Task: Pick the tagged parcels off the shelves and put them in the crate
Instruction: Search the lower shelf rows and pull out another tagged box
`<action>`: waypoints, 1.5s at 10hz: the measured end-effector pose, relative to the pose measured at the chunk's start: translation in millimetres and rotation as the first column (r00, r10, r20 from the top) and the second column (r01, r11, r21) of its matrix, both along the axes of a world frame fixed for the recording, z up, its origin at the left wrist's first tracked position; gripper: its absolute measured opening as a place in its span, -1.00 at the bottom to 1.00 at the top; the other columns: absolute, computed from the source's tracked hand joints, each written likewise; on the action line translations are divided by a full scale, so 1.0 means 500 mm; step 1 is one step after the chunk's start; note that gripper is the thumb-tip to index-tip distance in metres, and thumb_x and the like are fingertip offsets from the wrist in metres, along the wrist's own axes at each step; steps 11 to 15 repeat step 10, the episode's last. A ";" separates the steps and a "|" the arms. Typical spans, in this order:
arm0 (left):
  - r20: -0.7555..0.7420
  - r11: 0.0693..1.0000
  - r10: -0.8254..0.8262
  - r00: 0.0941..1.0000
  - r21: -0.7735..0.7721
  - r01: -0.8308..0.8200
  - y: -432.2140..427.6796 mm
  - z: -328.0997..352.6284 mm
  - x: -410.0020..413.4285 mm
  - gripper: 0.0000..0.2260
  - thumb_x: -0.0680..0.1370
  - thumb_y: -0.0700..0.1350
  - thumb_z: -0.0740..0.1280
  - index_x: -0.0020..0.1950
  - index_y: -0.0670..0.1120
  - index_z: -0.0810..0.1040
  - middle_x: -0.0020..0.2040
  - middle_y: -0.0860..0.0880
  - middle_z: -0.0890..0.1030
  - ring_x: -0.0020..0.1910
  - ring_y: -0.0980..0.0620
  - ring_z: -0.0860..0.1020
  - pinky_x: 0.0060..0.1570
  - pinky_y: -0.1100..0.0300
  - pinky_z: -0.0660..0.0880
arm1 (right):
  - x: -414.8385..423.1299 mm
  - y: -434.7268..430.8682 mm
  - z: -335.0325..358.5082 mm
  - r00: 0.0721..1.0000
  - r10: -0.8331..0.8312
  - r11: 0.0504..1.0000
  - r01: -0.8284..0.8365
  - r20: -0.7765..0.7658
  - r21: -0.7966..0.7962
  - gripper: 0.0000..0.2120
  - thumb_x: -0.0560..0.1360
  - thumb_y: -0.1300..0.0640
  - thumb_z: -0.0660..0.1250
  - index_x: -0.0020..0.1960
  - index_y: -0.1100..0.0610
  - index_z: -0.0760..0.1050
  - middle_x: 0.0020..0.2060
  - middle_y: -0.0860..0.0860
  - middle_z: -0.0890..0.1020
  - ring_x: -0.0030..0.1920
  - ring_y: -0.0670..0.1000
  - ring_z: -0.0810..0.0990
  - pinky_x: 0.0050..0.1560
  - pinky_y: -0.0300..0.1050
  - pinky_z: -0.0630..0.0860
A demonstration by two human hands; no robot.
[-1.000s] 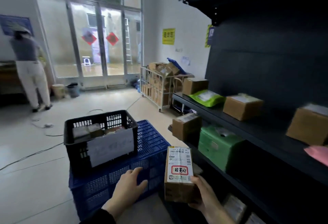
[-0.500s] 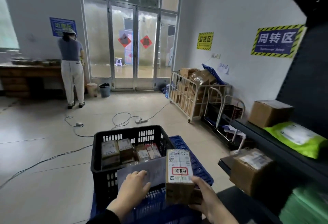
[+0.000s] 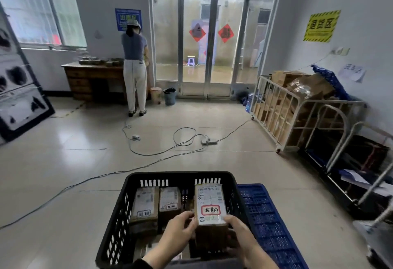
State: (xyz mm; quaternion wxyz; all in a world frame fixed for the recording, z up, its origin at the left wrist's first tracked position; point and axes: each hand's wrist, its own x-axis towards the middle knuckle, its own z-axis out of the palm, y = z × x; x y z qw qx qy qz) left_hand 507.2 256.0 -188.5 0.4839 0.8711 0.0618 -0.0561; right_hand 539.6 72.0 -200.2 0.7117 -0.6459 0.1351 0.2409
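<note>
Holding tagged parcel (image 3: 210,207) over crate (image 3: 119,215), lower centre.
Clamped by left hand (image 3: 180,228) and right hand (image 3: 240,236), fingers curled round its sides.

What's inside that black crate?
Two labelled brown parcels stand side by side in the black crate. The left hand and right hand hold a third parcel at its right side, hiding whatever lies beneath.

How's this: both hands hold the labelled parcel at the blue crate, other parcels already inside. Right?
No. Head view: left hand and right hand hold the parcel at the black crate, not the blue crate; other parcels already inside.
</note>
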 end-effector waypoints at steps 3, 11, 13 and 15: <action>-0.251 0.984 0.179 0.951 0.044 -0.174 0.023 -0.190 0.260 -0.64 0.58 -0.05 0.25 0.37 -0.08 0.41 0.26 0.01 0.54 0.09 0.17 0.45 0.05 0.38 0.37 | 0.281 0.055 -0.189 0.987 0.129 0.988 -0.136 -0.101 -0.074 -0.84 0.53 0.18 0.24 0.03 0.03 0.57 -0.10 0.03 0.69 -0.05 0.03 0.63 -0.33 -0.17 0.53; -0.367 0.977 0.200 0.908 0.140 -0.159 0.048 -0.326 0.341 -0.67 0.60 -0.09 0.21 0.35 -0.12 0.41 0.25 -0.03 0.56 0.20 0.06 0.51 0.01 0.42 0.32 | 0.360 0.115 -0.309 0.964 0.247 0.914 -0.267 -0.102 -0.306 -0.61 0.57 0.17 0.20 0.39 0.07 0.32 -0.05 -0.14 0.56 -0.03 -0.17 0.55 -0.13 -0.28 0.55; -0.367 0.977 0.200 0.908 0.140 -0.159 0.048 -0.326 0.341 -0.67 0.60 -0.09 0.21 0.35 -0.12 0.41 0.25 -0.03 0.56 0.20 0.06 0.51 0.01 0.42 0.32 | 0.360 0.115 -0.309 0.964 0.247 0.914 -0.267 -0.102 -0.306 -0.61 0.57 0.17 0.20 0.39 0.07 0.32 -0.05 -0.14 0.56 -0.03 -0.17 0.55 -0.13 -0.28 0.55; -0.367 0.977 0.200 0.908 0.140 -0.159 0.048 -0.326 0.341 -0.67 0.60 -0.09 0.21 0.35 -0.12 0.41 0.25 -0.03 0.56 0.20 0.06 0.51 0.01 0.42 0.32 | 0.360 0.115 -0.309 0.964 0.247 0.914 -0.267 -0.102 -0.306 -0.61 0.57 0.17 0.20 0.39 0.07 0.32 -0.05 -0.14 0.56 -0.03 -0.17 0.55 -0.13 -0.28 0.55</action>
